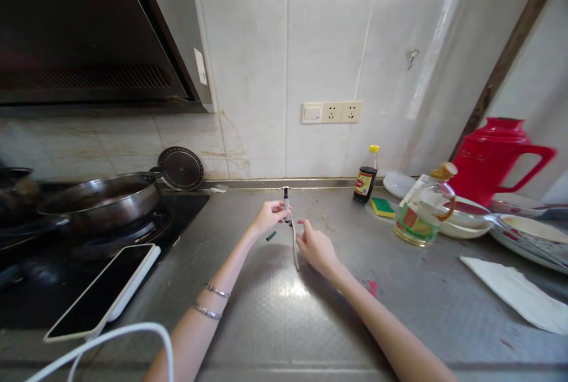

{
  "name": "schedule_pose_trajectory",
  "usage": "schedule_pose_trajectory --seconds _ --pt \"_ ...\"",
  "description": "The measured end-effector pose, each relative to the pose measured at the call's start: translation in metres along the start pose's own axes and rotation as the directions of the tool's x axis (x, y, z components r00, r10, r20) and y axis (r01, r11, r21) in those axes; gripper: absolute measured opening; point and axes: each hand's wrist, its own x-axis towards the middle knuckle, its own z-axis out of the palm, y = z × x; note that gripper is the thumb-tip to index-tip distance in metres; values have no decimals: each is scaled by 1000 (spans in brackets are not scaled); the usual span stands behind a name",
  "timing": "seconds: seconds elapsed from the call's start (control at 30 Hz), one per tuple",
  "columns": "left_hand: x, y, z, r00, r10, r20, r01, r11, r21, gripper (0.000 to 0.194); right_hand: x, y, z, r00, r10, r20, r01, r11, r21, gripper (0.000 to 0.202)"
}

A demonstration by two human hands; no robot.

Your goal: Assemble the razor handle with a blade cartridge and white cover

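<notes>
My left hand (pixel 270 217) pinches a small grey and black pen-like item (pixel 286 201), held upright above the metal counter. To its right, my right hand (pixel 316 245) has its index finger extended near a thin pale cord (pixel 295 246), and the other fingers are curled; whether they grip the cord cannot be made out. The cord runs down from beside the held item towards the front. A short dark green cylinder (pixel 271 236) lies on the counter just below my left hand.
On the left are a stove with a steel pan (pixel 104 201) and a phone (pixel 104 293) with a white cable. At right stand a sauce bottle (pixel 365 178), a sponge (pixel 382 207), an oil jug (pixel 419 219), bowls, a red thermos (pixel 492 163) and a white paper (pixel 515 293).
</notes>
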Motion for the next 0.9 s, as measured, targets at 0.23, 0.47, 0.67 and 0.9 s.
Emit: schedule_pose_trajectory --seconds 0.23,0.47,0.67,0.9 --pt "-1 0 2 1000 -17 3 17 999 28 26 -10 -21 16 987 -55 152 99 948 -301 43" --pt "-1 -2 1 999 -23 26 22 999 33 25 -5 -12 15 987 -31 159 72 963 -261 42" --pt "-1 -4 2 995 70 77 -73 997 36 16 19 25 -17 988 -38 -149 43 999 30 38" --pt "-4 -14 9 983 98 155 -109 992 68 12 21 59 -59 924 -171 -343 250 948 199 39"
